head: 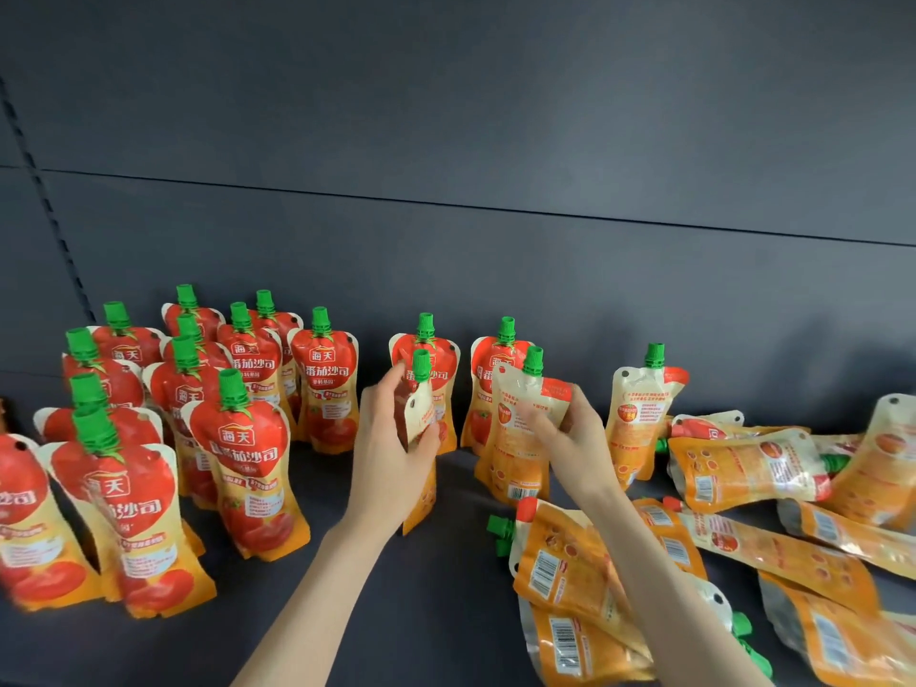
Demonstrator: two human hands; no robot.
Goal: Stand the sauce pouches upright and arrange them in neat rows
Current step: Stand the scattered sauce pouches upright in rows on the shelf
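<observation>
Left hand (391, 438) grips one edge-on ketchup pouch (419, 419); just right of it, right hand (570, 438) clasps a back-facing pouch (520, 438). Three stand behind them; about eight lie rightward.

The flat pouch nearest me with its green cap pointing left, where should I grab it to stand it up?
Grip the pouch by its neck just below the cap, coming from the left: the cap end is exposed, while the barcode end lies among other flat pouches.

open shelf floor (396, 612) between standing pouches (238, 468) and fallen pouches (743, 488).
</observation>
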